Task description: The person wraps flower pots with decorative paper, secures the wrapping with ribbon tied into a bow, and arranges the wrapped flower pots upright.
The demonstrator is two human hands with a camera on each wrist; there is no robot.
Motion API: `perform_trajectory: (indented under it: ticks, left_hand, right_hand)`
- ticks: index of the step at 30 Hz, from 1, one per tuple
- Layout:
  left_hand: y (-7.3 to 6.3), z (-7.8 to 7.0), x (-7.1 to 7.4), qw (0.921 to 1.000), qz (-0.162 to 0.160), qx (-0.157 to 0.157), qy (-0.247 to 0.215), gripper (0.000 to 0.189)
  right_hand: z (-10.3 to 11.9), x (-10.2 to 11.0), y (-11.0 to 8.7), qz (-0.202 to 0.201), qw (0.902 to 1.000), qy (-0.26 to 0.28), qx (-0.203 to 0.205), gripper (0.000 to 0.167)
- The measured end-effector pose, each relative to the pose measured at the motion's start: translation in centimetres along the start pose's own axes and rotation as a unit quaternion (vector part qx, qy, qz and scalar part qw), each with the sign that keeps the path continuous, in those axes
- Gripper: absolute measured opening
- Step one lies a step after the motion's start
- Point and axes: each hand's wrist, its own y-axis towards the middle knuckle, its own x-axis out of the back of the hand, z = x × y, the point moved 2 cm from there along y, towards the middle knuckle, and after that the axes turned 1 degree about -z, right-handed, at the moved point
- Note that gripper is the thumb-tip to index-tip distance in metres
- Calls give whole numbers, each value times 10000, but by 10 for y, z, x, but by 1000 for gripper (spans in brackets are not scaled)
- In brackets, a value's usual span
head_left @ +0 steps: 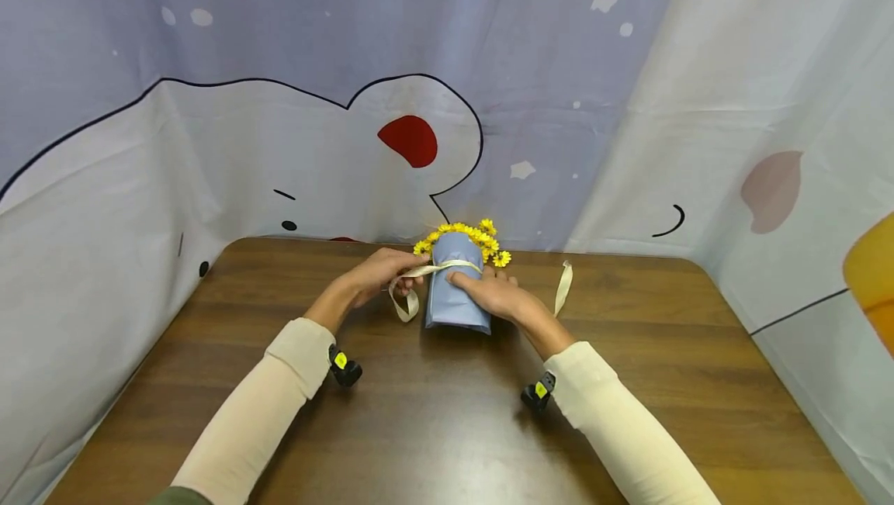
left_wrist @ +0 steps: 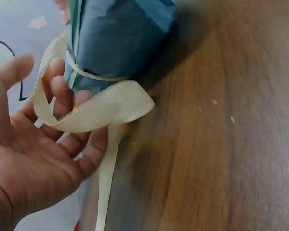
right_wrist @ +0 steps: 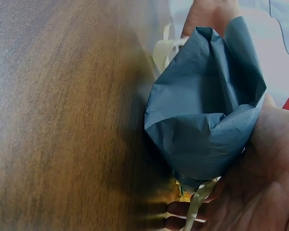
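A bouquet of small yellow flowers (head_left: 482,237) in blue-grey wrapping paper (head_left: 457,303) stands near the table's far edge, its paper base towards me. My right hand (head_left: 497,292) grips its right side, thumb on the front and fingers behind. A cream ribbon (head_left: 457,263) runs round the wrapping below the blooms. To the left, my left hand (head_left: 380,276) has this ribbon (left_wrist: 101,110) lying in a loop across its loosely bent fingers. Its thumb stands away from them in the left wrist view. The right wrist view looks into the folded paper base (right_wrist: 202,96).
Another length of ribbon (head_left: 563,288) trails on the right of the bouquet. The brown wooden table (head_left: 447,412) extends towards me. A printed cloth (head_left: 279,148) hangs right behind its far edge, and more cloth hangs at both sides.
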Motion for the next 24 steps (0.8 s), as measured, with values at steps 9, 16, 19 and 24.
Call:
perform_trajectory:
  ticks: [9,16,19,24]
  left_hand:
    - [-11,-9,0,9751,-971,-1669,1090,20]
    - [-31,-12,-6,6082,-2890,-4778,5642,15]
    - [-40,-7,-11,5196,-2486,-4794,6621,21]
    - [-45,-9,-17,6712,-1579,-3415,6387,38]
  right_hand:
    - [-37,-20,48,-110,9996,-192,-163,136]
    - [-31,-14,41,-98,9997,-192,-128,138]
    - [-23,-11,33,-100,9999,-121,-42,133]
    - [-20,-10,29,-103,9998,-183,26,131]
